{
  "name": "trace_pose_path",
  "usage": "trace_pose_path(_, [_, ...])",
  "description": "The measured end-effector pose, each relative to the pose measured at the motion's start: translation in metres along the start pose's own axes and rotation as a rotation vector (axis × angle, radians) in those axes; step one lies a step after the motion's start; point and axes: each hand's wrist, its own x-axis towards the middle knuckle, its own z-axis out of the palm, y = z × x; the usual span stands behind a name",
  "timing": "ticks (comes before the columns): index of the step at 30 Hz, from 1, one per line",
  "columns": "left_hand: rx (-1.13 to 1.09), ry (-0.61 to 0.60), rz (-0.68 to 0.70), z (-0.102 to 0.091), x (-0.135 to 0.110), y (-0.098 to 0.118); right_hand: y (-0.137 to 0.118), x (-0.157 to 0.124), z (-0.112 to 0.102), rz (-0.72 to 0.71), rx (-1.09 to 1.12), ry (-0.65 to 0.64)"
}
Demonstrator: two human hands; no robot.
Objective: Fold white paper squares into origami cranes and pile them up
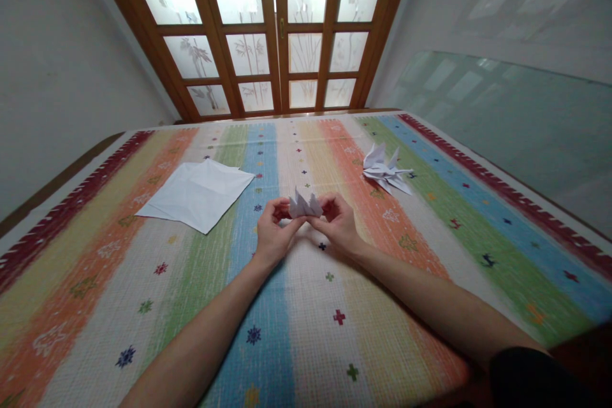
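Note:
Between my two hands, just above the tablecloth, is a small white folded paper figure [305, 204] with several pointed tips standing up. My left hand [277, 229] pinches its left side, thumb at the lower edge and fingers curled behind. On the right side, my right hand [338, 223] grips it the same way, with both thumbs nearly meeting at the bottom. The fingers partly hide the paper's outer ends. Off to the right lie white folded paper cranes [385, 169], bunched together. To the left rests a stack of white paper sheets [201, 191] with crease lines.
A striped tablecloth [191, 306] with small printed figures covers the table. Beyond the far edge stand wooden doors [280, 32] with frosted panes. A wall [57, 44] rises at the left, and a glass-like panel [516, 121] leans along the right side.

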Motion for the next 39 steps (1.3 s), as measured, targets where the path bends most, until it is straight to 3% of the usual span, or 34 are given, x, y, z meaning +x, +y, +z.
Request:
trace_pose_path(4, [-0.069,-0.124,-0.15,-0.003,0.003,0.0,0.001,0.002,0.0,0.126,0.067,0.03])
trace_pose_path(10, [-0.085,-0.077,-0.268,-0.003,0.005,-0.001,0.005,0.004,-0.003,0.17,-0.012,-0.091])
trace_pose_path(12, [-0.065,-0.061,-0.264,0.0,0.005,0.0,0.005,0.002,-0.004,0.124,-0.075,-0.095])
trace_pose_path(17, [-0.029,0.117,-0.205,0.003,0.002,0.002,0.003,-0.003,-0.006,-0.146,-0.346,0.031])
trace_pose_path(22, [-0.15,-0.115,-0.272,0.002,-0.002,-0.004,0.007,-0.005,-0.008,-0.318,-0.479,0.06])
trace_pose_path(27, [-0.296,-0.065,-0.302,0.002,-0.001,-0.01,0.011,-0.006,-0.008,-0.342,-0.437,-0.049])
trace_pose_path(35, [-0.196,-0.095,-0.246,-0.004,0.005,-0.012,0.007,-0.002,-0.01,-0.238,-0.319,-0.285])
trace_pose_path(39, [0.035,-0.191,-0.146,-0.006,0.002,-0.001,0.004,0.0,-0.008,0.002,-0.098,-0.357])
